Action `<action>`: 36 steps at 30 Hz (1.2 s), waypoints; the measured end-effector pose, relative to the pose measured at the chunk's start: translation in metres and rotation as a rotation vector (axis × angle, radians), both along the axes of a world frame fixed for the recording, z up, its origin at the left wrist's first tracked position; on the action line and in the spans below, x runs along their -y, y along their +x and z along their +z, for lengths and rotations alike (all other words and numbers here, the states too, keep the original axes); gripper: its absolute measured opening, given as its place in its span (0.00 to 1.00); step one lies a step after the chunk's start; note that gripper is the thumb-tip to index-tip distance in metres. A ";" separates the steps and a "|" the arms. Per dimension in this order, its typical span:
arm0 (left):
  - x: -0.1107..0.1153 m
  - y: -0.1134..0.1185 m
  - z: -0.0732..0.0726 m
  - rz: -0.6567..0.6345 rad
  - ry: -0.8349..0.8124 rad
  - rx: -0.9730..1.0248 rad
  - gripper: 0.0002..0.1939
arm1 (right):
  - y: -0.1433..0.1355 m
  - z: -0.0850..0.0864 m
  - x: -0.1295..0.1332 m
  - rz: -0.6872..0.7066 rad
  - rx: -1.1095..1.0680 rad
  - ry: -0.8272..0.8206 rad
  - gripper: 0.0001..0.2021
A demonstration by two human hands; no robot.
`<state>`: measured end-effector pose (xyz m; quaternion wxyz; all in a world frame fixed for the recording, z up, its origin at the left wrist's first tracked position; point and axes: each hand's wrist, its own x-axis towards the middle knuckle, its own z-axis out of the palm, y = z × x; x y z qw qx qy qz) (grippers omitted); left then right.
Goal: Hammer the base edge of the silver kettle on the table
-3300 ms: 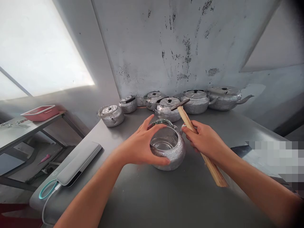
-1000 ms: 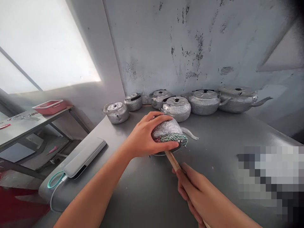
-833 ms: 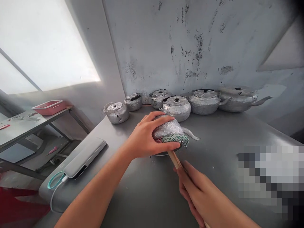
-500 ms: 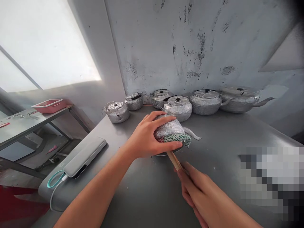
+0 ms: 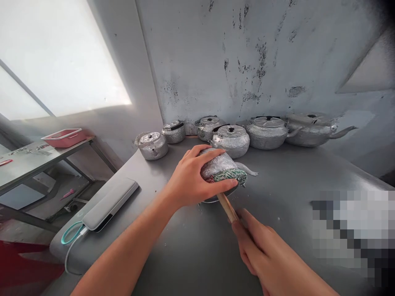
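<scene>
My left hand (image 5: 193, 176) is clamped over a small silver kettle (image 5: 217, 162), fingers across its body and thumb along its lower edge. The kettle lies tilted on its side, its mouth facing me and its thin spout (image 5: 248, 169) pointing right. Green, white and red cord (image 5: 230, 175) is wound around its handle, beneath my thumb. My right hand (image 5: 254, 242) is closed around a wooden handle (image 5: 227, 207) whose far end goes into the kettle's mouth. What sits on that end is hidden.
Several silver kettles (image 5: 267, 133) line the back of the grey table (image 5: 293, 176) against the stained wall. A grey power bank (image 5: 111, 203) with a cable (image 5: 69, 253) lies at the left. Further left, a pink basket (image 5: 65, 137) stands on a side table.
The kettle has turned slightly in my left hand, its spout tip shifting a little up and left. My right hand and the wooden handle have moved only slightly.
</scene>
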<state>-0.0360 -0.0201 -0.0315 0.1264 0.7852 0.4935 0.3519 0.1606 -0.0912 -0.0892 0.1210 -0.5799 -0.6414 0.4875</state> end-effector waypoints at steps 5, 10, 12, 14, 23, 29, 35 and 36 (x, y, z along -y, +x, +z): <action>-0.001 -0.001 0.000 0.016 -0.011 0.017 0.33 | 0.000 -0.001 -0.002 -0.004 0.020 0.021 0.16; -0.001 0.000 0.000 0.016 -0.002 0.024 0.33 | -0.003 0.003 -0.001 -0.026 0.042 0.109 0.12; -0.001 0.001 0.000 0.019 -0.003 0.024 0.33 | -0.002 0.006 -0.001 -0.023 0.039 0.135 0.12; -0.001 0.001 0.000 0.025 -0.003 0.028 0.33 | -0.001 0.007 -0.003 -0.033 0.025 0.184 0.12; -0.002 0.001 -0.001 0.030 0.008 0.040 0.33 | 0.000 0.001 -0.003 0.050 0.078 0.177 0.14; -0.001 0.002 -0.001 0.035 0.015 0.032 0.32 | 0.002 0.003 -0.005 -0.003 0.023 0.217 0.12; -0.001 0.002 -0.001 0.035 0.028 0.019 0.31 | 0.003 -0.003 -0.006 0.035 0.058 0.216 0.15; -0.002 0.002 -0.002 0.036 0.029 0.019 0.31 | 0.003 -0.003 -0.007 0.037 0.072 0.221 0.15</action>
